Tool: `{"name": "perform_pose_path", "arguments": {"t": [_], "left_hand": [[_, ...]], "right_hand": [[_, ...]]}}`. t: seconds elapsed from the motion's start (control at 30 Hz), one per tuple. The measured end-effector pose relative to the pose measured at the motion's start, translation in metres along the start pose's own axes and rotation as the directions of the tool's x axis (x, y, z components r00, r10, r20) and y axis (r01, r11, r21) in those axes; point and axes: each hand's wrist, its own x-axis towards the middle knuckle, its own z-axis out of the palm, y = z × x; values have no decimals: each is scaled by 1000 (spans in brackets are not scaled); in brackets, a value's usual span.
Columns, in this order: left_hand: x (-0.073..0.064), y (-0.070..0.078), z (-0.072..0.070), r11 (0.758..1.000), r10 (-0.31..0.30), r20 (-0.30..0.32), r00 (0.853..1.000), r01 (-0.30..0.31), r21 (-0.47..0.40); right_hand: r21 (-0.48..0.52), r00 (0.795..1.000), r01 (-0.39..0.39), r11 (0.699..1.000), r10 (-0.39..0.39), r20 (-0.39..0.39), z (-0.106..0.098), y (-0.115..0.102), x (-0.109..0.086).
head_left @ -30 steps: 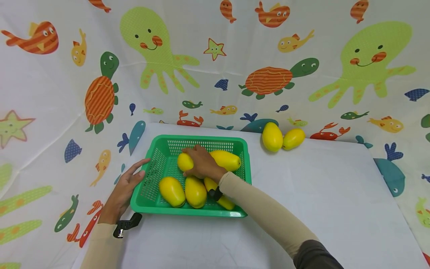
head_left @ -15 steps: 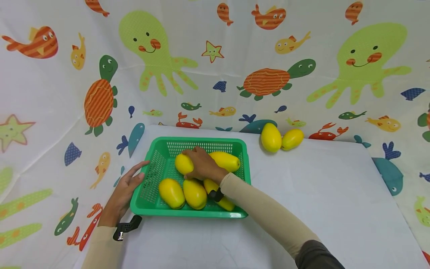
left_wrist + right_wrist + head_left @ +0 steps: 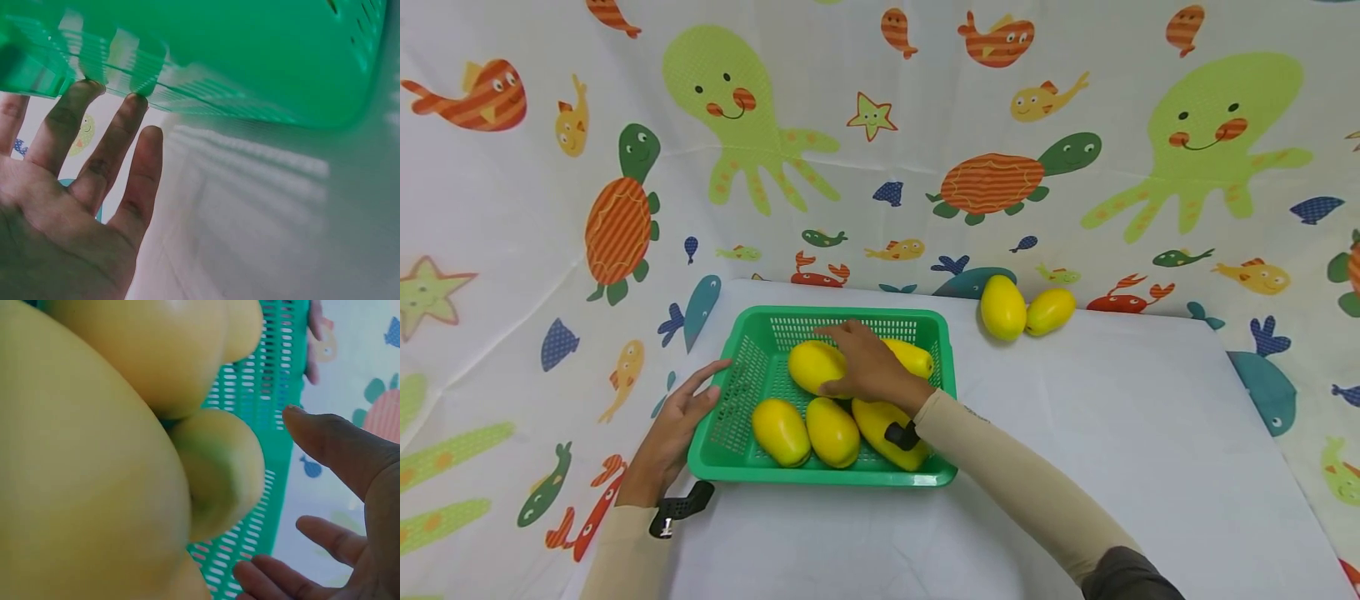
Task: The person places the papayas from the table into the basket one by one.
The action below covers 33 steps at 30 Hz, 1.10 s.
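Note:
A green perforated plastic basket (image 3: 711, 477) holds several smooth yellow oval fruits that resemble papayas or mangoes. My left hand (image 3: 673, 421) is at the basket's left side; in the left wrist view its straight fingers (image 3: 119, 134) touch the green wall. Over the back of the basket is my right hand (image 3: 880, 367), just right of one yellow fruit (image 3: 811, 367). Its fingers and thumb are spread, and the right wrist view shows a gap between them and a green-tinged fruit (image 3: 222, 475). The hand partly hides another fruit (image 3: 916, 358) at the back right.
In the basket's front row lie a left fruit (image 3: 781, 433), a middle fruit (image 3: 832, 433) and a right fruit (image 3: 887, 433). Two more, an upright fruit (image 3: 1003, 308) and a smaller fruit (image 3: 1051, 312), rest on the white tabletop (image 3: 1112, 433) against the printed cloth (image 3: 880, 67).
My right hand has let go of the yellow fruit at the back and drawn slightly to the right, uncovering more of it. The left hand stays at the basket's side.

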Motion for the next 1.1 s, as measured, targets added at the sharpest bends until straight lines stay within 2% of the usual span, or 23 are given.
{"name": "perform_pose_path", "arguments": {"t": [0.2,0.4,0.73,1.1], "left_hand": [[-1,2,-1,1000,-4,2,1000,4,-13],[-1,1,0,1000,-7,-4,1000,7,-4],[-1,0,-1,1000,-18,-3,1000,18,4],[-2,0,0,1000,-21,-7,1000,21,5]], "right_hand": [[56,998,18,998,-15,-54,-12,4,-8],[89,989,34,995,-21,-146,-27,11,-15],[124,946,13,992,28,-323,-56,33,-20],[128,903,-47,991,97,-418,-71,66,-25]]}}
